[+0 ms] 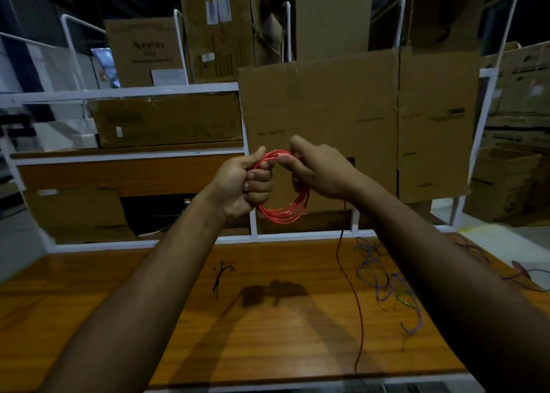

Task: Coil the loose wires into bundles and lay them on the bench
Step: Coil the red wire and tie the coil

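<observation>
Hands raised above bench (148,318): left (242,186), right (320,169) gripping red coil (285,211).

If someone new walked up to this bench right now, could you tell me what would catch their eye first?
First the bright red wire coil, held up above the wooden bench between the left hand and the right hand, its loose tail trailing down across the benchtop. Next, the tangle of purple wires lying on the bench at the right, and the stacked cardboard boxes behind.

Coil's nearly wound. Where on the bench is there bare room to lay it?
Bare wood on the bench left of the black ties, and between them and the red wire tail. Right of the tail it's crowded with tangled purple wires.
</observation>
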Tool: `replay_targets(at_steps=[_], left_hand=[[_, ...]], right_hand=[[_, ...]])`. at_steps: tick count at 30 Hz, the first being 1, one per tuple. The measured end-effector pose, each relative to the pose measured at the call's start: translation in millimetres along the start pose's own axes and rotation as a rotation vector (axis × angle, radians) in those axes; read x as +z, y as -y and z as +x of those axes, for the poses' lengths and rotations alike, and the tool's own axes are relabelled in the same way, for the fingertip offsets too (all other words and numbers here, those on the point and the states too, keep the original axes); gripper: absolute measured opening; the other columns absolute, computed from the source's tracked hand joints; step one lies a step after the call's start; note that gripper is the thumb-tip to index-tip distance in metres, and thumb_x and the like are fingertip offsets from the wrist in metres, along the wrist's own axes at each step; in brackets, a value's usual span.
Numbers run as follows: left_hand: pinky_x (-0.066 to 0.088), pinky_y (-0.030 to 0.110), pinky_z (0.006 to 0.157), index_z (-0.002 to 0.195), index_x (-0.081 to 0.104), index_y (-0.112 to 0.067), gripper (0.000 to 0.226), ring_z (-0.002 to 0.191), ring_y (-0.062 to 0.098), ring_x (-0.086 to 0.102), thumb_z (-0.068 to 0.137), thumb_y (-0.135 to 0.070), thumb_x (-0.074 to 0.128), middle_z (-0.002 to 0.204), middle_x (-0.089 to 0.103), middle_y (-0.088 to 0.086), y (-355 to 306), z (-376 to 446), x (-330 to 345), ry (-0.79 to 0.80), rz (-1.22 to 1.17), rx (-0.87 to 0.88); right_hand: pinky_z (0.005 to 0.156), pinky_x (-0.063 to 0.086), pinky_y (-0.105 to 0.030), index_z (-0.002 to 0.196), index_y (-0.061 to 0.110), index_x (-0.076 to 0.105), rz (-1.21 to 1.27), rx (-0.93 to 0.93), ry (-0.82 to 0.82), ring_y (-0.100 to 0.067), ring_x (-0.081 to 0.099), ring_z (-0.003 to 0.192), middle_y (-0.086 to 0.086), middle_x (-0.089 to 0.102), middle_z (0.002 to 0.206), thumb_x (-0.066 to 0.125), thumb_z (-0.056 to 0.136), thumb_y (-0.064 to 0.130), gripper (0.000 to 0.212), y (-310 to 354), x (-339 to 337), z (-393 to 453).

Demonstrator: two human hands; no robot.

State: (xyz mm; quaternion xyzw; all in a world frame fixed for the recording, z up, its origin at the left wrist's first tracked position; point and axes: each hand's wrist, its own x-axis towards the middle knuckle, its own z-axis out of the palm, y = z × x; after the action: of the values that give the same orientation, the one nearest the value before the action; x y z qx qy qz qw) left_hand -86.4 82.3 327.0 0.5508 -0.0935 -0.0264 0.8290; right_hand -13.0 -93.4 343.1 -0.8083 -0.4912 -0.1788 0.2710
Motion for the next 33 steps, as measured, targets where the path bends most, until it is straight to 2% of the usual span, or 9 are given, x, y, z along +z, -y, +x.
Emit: replay_targets(at_steps=[4,11,16,21,24,26,29,31,33], left_hand=[[0.015,0.016,0.037,0.074,0.049,-0.015,0.042,0.035,0.002,0.026,0.105,-0.038,0.033,0.048,0.030,-0.010,0.3,-2.4,-0.1,-0.012,0.001,0.007],[0.019,0.018,0.037,0.074,0.047,-0.017,0.044,0.039,0.004,0.024,0.101,-0.050,0.036,0.053,0.027,-0.007,14.1,-2.2,5.1,-0.055,0.137,0.023],[0.011,0.019,0.038,0.069,0.041,-0.020,0.044,0.038,0.004,0.019,0.105,-0.043,0.032,0.050,0.024,-0.009,5.0,-2.9,-3.1,-0.122,0.000,0.110],[0.012,0.018,0.036,0.068,0.040,-0.021,0.044,0.036,0.004,0.020,0.106,-0.041,0.031,0.047,0.025,-0.009,-14.0,-8.8,-17.3,-0.176,-0.051,0.160],[0.012,0.018,0.036,0.068,0.041,-0.021,0.044,0.037,0.004,0.020,0.106,-0.041,0.032,0.047,0.026,-0.009,-19.1,-10.6,-20.4,-0.175,-0.061,0.175],[0.012,0.018,0.036,0.067,0.041,-0.021,0.044,0.037,0.004,0.020,0.105,-0.041,0.033,0.047,0.026,-0.009,-19.8,-9.7,-20.3,-0.180,-0.078,0.178],[0.014,0.017,0.035,0.068,0.041,-0.021,0.044,0.036,0.004,0.020,0.105,-0.041,0.033,0.047,0.026,-0.009,-18.5,-6.5,-20.3,-0.182,-0.095,0.183],[0.014,0.018,0.035,0.068,0.041,-0.020,0.044,0.036,0.004,0.020,0.106,-0.041,0.032,0.047,0.026,-0.008,-16.4,-4.6,-20.8,-0.186,-0.087,0.194],[0.015,0.018,0.034,0.068,0.041,-0.020,0.044,0.036,0.004,0.019,0.106,-0.041,0.032,0.047,0.025,-0.008,-14.2,-2.7,-23.5,-0.198,-0.078,0.206]], right_hand=[[0.058,0.049,-0.018,0.085,0.016,0.056,0.376,0.023,-0.038,-0.007,0.059,0.062,0.000,0.061,0.074,0.040,0.106,0.038,0.034,-7.9,7.3,-10.9],[0.044,0.036,-0.017,0.063,0.018,0.052,0.583,0.296,-0.061,-0.005,0.042,0.042,0.006,0.048,0.052,0.048,0.100,0.053,0.051,6.9,4.4,-2.4],[0.048,0.033,-0.019,0.098,0.015,0.066,0.811,0.399,0.056,-0.005,0.043,0.051,0.003,0.068,0.082,0.037,0.096,0.065,0.059,-16.3,17.8,-21.3],[0.066,0.048,-0.027,0.129,0.019,0.057,0.974,0.507,0.350,-0.014,0.056,0.074,-0.008,0.065,0.104,0.060,0.094,0.019,0.035,-69.4,54.3,-72.9],[0.081,0.056,-0.040,0.120,0.007,0.060,1.049,0.573,0.207,-0.024,0.068,0.087,-0.014,0.069,0.102,0.061,0.093,0.005,0.027,-81.7,80.8,-99.2],[0.077,0.060,-0.049,0.107,0.004,0.064,0.931,0.638,-0.046,-0.026,0.072,0.080,-0.018,0.071,0.094,0.063,0.093,0.010,0.015,-75.6,93.7,-106.5],[0.050,0.058,-0.037,0.086,0.017,0.065,0.421,0.682,-0.316,-0.015,0.067,0.052,-0.007,0.068,0.068,0.063,0.095,0.031,0.017,-55.3,103.6,-107.1],[0.045,0.055,-0.030,0.080,0.023,0.064,0.199,0.623,-0.260,-0.012,0.062,0.048,-0.002,0.066,0.062,0.061,0.096,0.038,0.023,-36.5,100.0,-104.0],[0.059,0.059,-0.039,0.083,0.023,0.068,0.036,0.560,-0.122,-0.010,0.063,0.058,0.001,0.068,0.069,0.058,0.098,0.037,0.023,-14.8,93.2,-98.1]])
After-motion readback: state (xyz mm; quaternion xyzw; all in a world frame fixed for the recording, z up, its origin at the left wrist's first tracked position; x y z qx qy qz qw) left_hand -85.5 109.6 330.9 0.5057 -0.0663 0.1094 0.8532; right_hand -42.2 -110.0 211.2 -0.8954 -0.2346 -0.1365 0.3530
